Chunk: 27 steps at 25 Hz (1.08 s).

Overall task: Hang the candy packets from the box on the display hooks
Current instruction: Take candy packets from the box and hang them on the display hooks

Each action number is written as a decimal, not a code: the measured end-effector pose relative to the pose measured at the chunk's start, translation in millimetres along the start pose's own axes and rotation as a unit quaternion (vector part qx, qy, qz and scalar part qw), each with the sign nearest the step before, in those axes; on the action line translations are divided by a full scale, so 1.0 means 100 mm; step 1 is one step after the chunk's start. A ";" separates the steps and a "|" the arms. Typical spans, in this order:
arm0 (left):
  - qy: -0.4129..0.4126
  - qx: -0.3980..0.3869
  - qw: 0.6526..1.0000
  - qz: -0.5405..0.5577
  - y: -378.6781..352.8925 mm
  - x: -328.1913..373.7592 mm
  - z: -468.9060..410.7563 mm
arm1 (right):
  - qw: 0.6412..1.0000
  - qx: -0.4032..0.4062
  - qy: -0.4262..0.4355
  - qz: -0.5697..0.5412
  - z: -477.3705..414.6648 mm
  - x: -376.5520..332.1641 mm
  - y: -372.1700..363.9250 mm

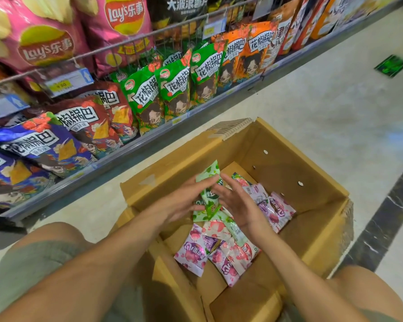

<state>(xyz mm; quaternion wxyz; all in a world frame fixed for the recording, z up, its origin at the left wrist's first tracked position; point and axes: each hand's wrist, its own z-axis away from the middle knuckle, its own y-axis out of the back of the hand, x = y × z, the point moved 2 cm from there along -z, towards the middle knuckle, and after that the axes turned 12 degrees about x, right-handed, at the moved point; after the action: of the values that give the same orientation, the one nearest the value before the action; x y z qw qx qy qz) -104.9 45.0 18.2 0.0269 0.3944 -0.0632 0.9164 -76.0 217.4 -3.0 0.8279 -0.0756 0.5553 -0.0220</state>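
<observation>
Left hand: centre of the frame, over the box, fingers straight and laid flat against the left side of the green packets.
Right hand: just right of centre, fingers straight and slightly spread, palm turned to the right side of the same bundle.
Green packets: pressed between the two hands, one corner sticking up above the fingertips. Motion blur makes the count unsure; it looks like two or three.
Box: brown cardboard, flaps open, on the floor in the lower middle of the frame between the person's bent knees.
Loose packets: pink and purple candy packets lie jumbled on the box bottom, below and to the right of the hands, some overlapping.
Shelf: runs diagonally from lower left to upper right, just beyond the box's far flap.
Green snack bags: stand in a row on the shelf, upper middle, with orange bags to their right and red and blue bags to their left.
Crisp bags: large pink ones, upper left, behind a wire rail.
Price tag: clipped under that rail, left of centre.
Floor: pale, with a green sticker at upper right.
</observation>
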 end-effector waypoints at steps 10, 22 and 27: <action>0.030 0.052 0.994 0.091 -0.01 -0.07 -0.14 | 0.974 0.143 0.037 0.171 -0.10 0.03 0.15; 0.014 -0.029 0.988 0.150 -0.12 -0.09 0.03 | 0.963 0.166 0.100 0.186 -0.01 0.16 -0.10; 0.008 -0.009 0.991 0.130 -0.06 0.00 0.10 | 0.966 0.126 0.113 0.197 -0.06 0.12 -0.08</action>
<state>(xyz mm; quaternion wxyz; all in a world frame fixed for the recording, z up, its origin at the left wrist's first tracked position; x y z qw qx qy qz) -97.5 49.7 25.7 -0.0883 0.3756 -0.1219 0.9145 -76.5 208.0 -14.5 0.7504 0.1434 0.6421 0.0637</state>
